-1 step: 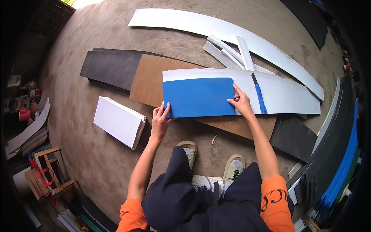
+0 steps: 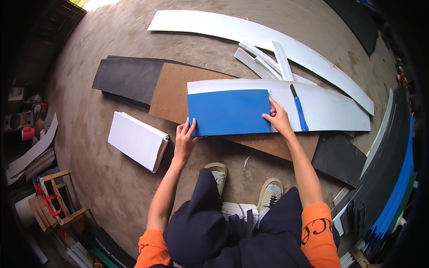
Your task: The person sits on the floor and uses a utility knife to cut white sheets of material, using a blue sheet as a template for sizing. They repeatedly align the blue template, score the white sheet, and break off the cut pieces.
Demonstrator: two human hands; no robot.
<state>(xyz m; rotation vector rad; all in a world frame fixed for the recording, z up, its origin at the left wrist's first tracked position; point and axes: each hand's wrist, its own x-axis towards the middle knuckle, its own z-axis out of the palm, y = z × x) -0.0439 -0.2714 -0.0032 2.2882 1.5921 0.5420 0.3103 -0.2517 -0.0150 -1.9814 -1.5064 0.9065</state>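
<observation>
A blue rectangular sheet (image 2: pixel 230 111) lies on a long white sheet (image 2: pixel 330 109), its left and lower edges nearly lined up with the white one's. At the blue sheet's lower left corner, my left hand (image 2: pixel 184 137) holds the edges with its fingers. My right hand (image 2: pixel 278 117) grips the right edge, thumb and forefinger apart along it; its other fingers are curled and partly hidden. Just right of that hand, a blue-handled cutting knife (image 2: pixel 300 111) rests on the white sheet, dark blade pointing away from me. Under the white sheet is a brown board (image 2: pixel 178 91).
Dark boards (image 2: pixel 127 78) lie beneath the brown one. White strips (image 2: pixel 259 62) and a long white panel (image 2: pixel 214 22) are beyond. A stack of white pieces (image 2: pixel 136 140) sits at left. Long sheets (image 2: pixel 393 178) line the right side; a wooden frame (image 2: pixel 67 196) stands lower left.
</observation>
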